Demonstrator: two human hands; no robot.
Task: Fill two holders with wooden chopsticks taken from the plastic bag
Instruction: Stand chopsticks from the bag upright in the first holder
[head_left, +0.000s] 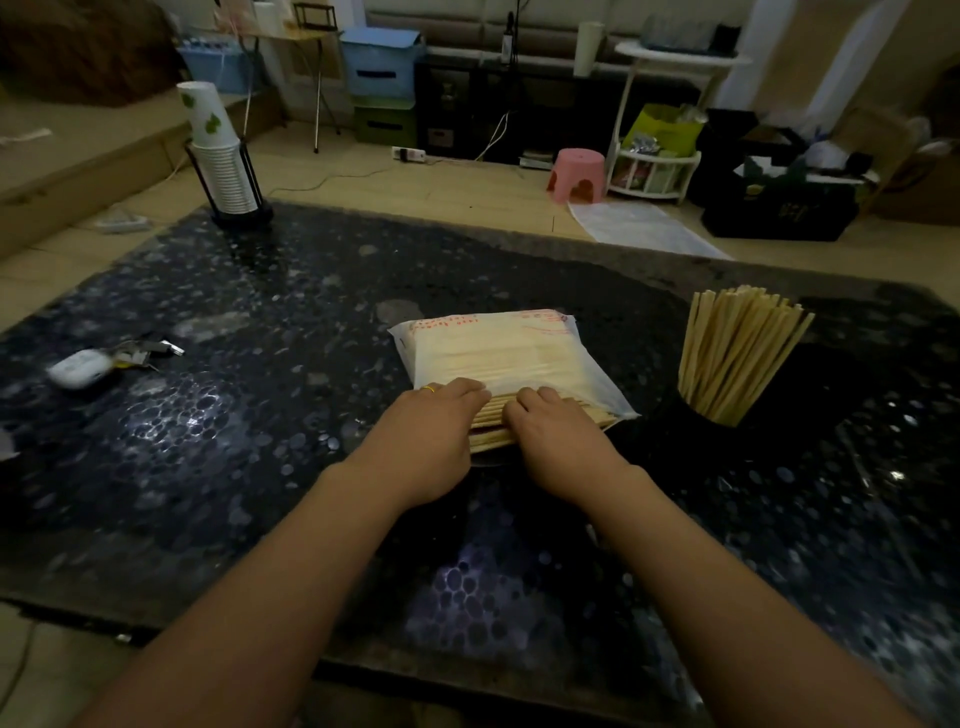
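Wooden chopsticks (493, 415) jut from the near, open end of the plastic bag (498, 353), where I see my left hand (431, 431) and right hand (550, 431) curl onto the bundle, I judge to draw it out. Right of the bag, a dark holder (698, 410) stands full. A second holder I cannot find. Paper cups (223, 161) sit far left.

The table (260, 364) at centre frame is glossy dark stone with pebble mottling. On it, the bag (498, 348) is thin translucent plastic around pale matt wooden chopsticks (491, 421). Upper left, stacked paper cups (223, 166) sit in a black metal rack (244, 210).
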